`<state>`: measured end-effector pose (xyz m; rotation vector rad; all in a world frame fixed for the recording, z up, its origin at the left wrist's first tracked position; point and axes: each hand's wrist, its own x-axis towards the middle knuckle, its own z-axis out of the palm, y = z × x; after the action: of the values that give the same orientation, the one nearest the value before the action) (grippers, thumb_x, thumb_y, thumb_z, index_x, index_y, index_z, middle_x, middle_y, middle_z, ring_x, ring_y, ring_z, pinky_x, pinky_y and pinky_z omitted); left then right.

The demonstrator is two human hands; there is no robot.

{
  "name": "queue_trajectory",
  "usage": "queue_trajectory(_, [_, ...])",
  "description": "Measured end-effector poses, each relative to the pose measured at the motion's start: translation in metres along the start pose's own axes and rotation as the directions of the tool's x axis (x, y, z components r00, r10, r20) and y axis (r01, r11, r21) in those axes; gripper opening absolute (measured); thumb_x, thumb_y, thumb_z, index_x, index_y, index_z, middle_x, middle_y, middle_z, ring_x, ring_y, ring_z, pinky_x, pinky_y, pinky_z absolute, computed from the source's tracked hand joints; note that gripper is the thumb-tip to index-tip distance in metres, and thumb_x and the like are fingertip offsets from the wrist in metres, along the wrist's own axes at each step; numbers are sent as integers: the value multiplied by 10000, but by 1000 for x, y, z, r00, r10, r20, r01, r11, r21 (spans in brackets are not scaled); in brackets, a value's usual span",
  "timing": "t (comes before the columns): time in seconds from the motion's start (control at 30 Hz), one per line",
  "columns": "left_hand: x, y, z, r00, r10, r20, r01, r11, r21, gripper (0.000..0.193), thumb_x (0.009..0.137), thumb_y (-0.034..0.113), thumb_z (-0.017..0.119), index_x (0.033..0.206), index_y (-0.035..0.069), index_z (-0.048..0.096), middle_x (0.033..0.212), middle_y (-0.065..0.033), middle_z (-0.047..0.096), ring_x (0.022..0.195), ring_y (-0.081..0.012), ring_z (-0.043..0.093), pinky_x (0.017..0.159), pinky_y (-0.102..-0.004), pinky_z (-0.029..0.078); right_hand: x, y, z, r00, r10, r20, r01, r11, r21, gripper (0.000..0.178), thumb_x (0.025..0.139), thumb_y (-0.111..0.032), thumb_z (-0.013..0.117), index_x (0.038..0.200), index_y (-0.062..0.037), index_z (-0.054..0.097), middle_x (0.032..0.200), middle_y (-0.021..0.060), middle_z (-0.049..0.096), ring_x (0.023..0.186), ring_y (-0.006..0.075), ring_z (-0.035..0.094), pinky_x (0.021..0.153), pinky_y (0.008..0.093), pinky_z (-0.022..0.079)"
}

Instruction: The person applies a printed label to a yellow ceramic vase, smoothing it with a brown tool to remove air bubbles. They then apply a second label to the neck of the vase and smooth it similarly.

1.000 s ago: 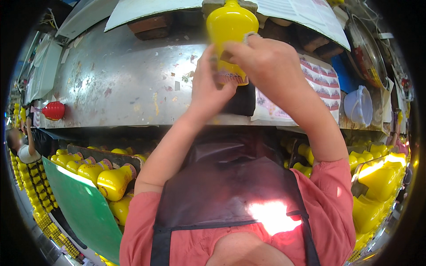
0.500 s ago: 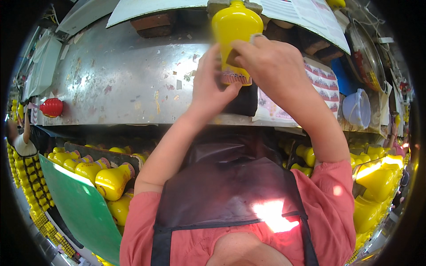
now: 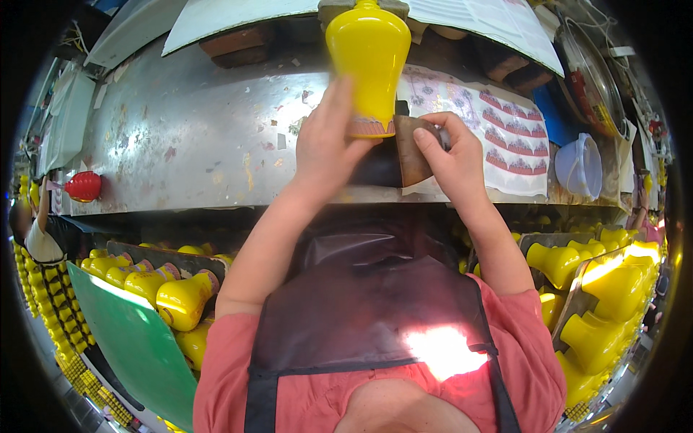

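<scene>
A glossy yellow vase (image 3: 369, 54) lies with its narrow neck at a grey support (image 3: 328, 13) on the far side of the metal table. A patterned pink-brown decal band (image 3: 374, 127) runs around its wide-rimmed near end. My left hand (image 3: 325, 141) grips that end from the left, thumb at the rim, fingers along the side and slightly blurred. In my right hand (image 3: 458, 151), thumb and fingers pinch a flat brown scraper-like piece (image 3: 413, 150) just right of the rim. Whether this piece touches the vase I cannot tell.
Sheets of printed decals (image 3: 516, 141) lie to the right, beside a pale bucket (image 3: 577, 169). A red container (image 3: 84, 186) stands at the table's left. More yellow vases (image 3: 186, 297) fill racks below on both sides, behind a green board (image 3: 133, 332). Another person (image 3: 42, 234) is far left.
My right hand has come off the vase's upper face, down and to the right, with the brown piece now showing in it. My left hand stays on the vase.
</scene>
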<state>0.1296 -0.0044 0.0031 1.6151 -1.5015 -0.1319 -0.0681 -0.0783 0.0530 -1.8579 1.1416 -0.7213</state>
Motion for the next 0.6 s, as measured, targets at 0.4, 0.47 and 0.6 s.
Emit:
queue_trajectory(0.4, [2, 2, -3, 997, -54, -59, 49, 995, -82, 852, 759, 76, 886, 1531, 107, 527, 1414, -147, 580, 1156, -272, 633, 876, -319, 571, -8, 22, 18, 1000, 29, -3, -27, 969, 247, 225, 972, -173, 674, 1156, -49, 634, 850, 45, 676, 779, 90, 606, 719, 279, 511])
queue_trajectory(0.47, [1, -1, -2, 987, -161, 30, 163, 971, -176, 892, 757, 98, 896, 1549, 78, 487, 1389, -144, 597, 1141, -281, 638, 876, -332, 573, -12, 26, 17, 991, 131, -16, -121, 952, 280, 224, 969, -159, 681, 1157, -45, 634, 858, 41, 676, 793, 88, 605, 731, 278, 515])
queue_trajectory(0.6, [0, 8, 5, 997, -74, -24, 76, 995, 63, 960, 795, 157, 869, 1596, 33, 357, 1419, -183, 557, 1187, -317, 614, 982, -376, 532, -18, 15, 14, 998, 15, -66, 4, 957, 289, 214, 964, -152, 694, 1152, -54, 660, 908, 76, 729, 808, 123, 668, 755, 297, 540])
